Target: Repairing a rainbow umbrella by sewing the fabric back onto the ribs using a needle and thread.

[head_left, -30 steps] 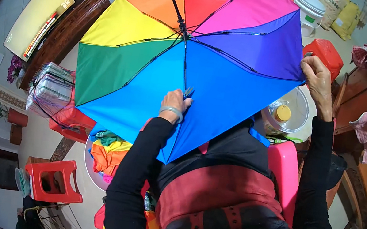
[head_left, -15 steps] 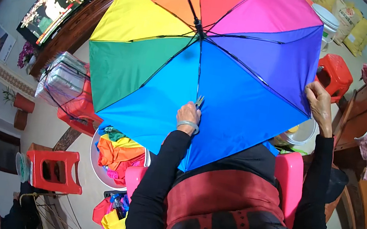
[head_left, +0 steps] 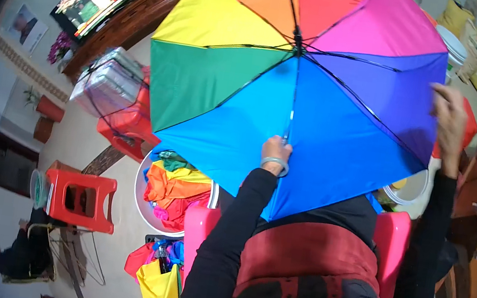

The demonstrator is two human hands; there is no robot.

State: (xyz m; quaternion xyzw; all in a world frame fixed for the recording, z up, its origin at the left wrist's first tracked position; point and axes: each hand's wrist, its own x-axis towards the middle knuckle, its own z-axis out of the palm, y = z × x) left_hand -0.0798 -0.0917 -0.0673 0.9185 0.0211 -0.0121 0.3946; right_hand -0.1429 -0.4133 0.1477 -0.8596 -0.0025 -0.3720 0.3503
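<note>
Umbrella: open rainbow umbrella (head_left: pixel 297 84), canopy spread above both hands.
Left hand (head_left: pixel 275 152): fingers closed round the shaft.
Right hand (head_left: pixel 450 116): fingers pinching the canopy's purple edge.

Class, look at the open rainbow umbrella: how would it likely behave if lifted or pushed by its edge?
The umbrella probably lifts easily; the left hand alone grips its shaft. Its fabric panels likely flex between thin ribs where the right hand touches the rim. Set down open, it would probably tip or roll.

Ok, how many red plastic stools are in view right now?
2: one red stool standing on the floor at lower left, another stool under the wrapped box left of the umbrella. More may be hidden behind it.
</note>
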